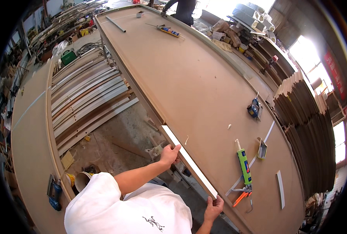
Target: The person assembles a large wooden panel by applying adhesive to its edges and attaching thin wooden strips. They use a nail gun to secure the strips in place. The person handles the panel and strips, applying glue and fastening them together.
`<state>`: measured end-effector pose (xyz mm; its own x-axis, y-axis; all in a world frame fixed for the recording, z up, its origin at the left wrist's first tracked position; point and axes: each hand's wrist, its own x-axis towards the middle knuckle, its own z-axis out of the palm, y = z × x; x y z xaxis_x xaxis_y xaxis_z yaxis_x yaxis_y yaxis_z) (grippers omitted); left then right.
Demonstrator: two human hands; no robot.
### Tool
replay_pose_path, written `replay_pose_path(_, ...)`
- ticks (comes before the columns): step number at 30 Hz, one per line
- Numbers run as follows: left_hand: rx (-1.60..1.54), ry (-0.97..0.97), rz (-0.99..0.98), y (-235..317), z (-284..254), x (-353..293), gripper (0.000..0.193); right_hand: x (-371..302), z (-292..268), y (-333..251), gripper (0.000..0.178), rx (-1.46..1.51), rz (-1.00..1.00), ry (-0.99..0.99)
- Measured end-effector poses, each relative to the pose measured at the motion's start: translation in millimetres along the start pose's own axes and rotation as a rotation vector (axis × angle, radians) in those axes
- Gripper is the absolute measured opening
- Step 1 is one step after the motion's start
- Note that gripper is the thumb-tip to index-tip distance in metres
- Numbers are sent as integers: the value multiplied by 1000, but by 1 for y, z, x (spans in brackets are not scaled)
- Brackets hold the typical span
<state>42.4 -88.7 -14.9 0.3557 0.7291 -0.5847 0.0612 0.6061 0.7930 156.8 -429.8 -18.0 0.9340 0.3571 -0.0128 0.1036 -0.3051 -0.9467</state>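
Along the near edge of a large brown panel [189,85] lies a narrow white strip [189,160]. My left hand [169,155] grips its side partway along, thumb on top and fingers curled beneath the edge. At the strip's near right end, my right hand [213,207] pinches the tip between thumb and fingers. To the right on the panel rest a caulking gun [243,190] with an orange handle, loaded with a green sealant tube [244,165], and a small open box [262,149]. Another short white strip [280,189] lies farther right.
A blue power tool [254,109] and a second caulking gun [167,30] sit on the panel, with a grey tube [116,24] at its far end. Another person [184,11] stands there. Stacked brown sheets [310,132] rise at right; a second panel [33,128] stands left.
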Motion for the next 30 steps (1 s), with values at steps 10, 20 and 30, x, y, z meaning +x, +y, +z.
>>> replay_pose_path(10,116,-76,99,4,2,11,53,27,6,1,34,26,30,-50)
replay_pose_path(20,212,-157,78,7,1,27,58,36,21,-1,33,13,71,37)
replay_pose_path(30,267,-234,-128,37,4,30,57,36,21,-15,33,72,377,130)
